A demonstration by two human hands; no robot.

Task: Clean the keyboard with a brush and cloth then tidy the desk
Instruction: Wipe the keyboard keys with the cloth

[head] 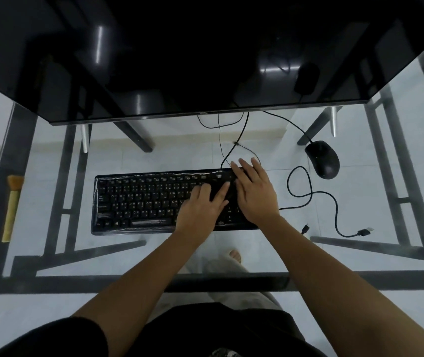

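A black keyboard (138,200) under a shiny clear cover lies in the middle of the glass desk (360,258). Both hands rest flat on its right part. My left hand (200,207) lies palm down with fingers spread over the keys right of centre. My right hand (254,193) covers the keyboard's right end, fingers reaching its far edge. Neither hand holds anything I can see. A brush (12,204) with a yellow handle and orange bristles lies at the desk's far left edge. No cloth shows.
A large dark monitor (205,55) fills the back of the desk. A black mouse (323,158) sits at the right, its cable (308,194) looping to a loose plug near the front right. The desk's metal frame and a pale floor show through the glass.
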